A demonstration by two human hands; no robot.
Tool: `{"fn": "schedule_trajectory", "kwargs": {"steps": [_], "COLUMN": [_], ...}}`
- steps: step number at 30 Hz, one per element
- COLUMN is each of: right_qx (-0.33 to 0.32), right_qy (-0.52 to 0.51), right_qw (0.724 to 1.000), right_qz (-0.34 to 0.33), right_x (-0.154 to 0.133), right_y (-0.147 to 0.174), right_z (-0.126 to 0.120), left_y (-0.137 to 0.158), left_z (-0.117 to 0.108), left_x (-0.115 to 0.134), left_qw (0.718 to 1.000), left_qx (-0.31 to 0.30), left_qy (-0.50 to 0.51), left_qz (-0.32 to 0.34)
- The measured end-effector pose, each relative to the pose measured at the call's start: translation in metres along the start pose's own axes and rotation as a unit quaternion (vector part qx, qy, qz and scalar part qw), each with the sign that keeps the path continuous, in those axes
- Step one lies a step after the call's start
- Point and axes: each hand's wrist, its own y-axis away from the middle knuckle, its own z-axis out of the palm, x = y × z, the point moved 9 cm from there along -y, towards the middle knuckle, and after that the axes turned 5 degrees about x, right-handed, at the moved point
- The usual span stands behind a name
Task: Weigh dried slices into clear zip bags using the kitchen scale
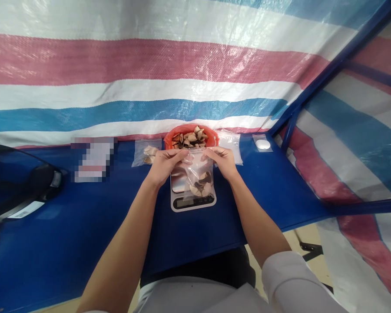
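A clear zip bag (195, 174) hangs between my two hands, with several brown and pale dried pieces, perhaps dried mushrooms, at its bottom. My left hand (166, 163) pinches the bag's top edge at its left corner. At the right corner, my right hand (222, 160) pinches the same edge. Under the bag lies a white digital kitchen scale (179, 204), partly covered by it; its display cannot be read. Just behind my hands stands a red plastic bag (211, 135), open and full of similar dried pieces (191, 138).
Left of the red bag lies another clear bag (140, 152) with pale pieces. To the right are flat clear bags (233, 145) and a small bag with a white round object (263, 144). A blurred-out item (94, 158) and a black object (42, 182) occupy the blue table's (117, 243) left side.
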Motion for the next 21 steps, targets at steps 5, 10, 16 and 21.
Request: {"fn": "schedule_trajectory", "kwargs": {"steps": [5, 10, 16, 21], "right_qx": [0.019, -0.003, -0.01, 0.01], "right_qy": [-0.007, -0.018, -0.009, -0.015], "right_qw": [1.0, 1.0, 0.999, 0.999], "right_qz": [0.005, 0.018, 0.035, 0.027], "right_x": [0.0033, 0.0023, 0.0048, 0.0033], "right_y": [-0.001, 0.0018, 0.0017, -0.0003], "right_z": [-0.0042, 0.001, -0.0036, -0.0075], "left_y": [0.0001, 0.004, 0.0039, 0.0016], "left_z": [0.0015, 0.0079, 0.0041, 0.0004], "left_x": [0.0022, 0.0055, 0.0048, -0.0001], "left_qw": [1.0, 1.0, 0.999, 1.0], "left_qx": [0.008, 0.014, 0.03, 0.013], "left_qy": [0.005, -0.005, -0.017, -0.01], "left_qz": [0.023, 0.024, 0.027, 0.021]}}
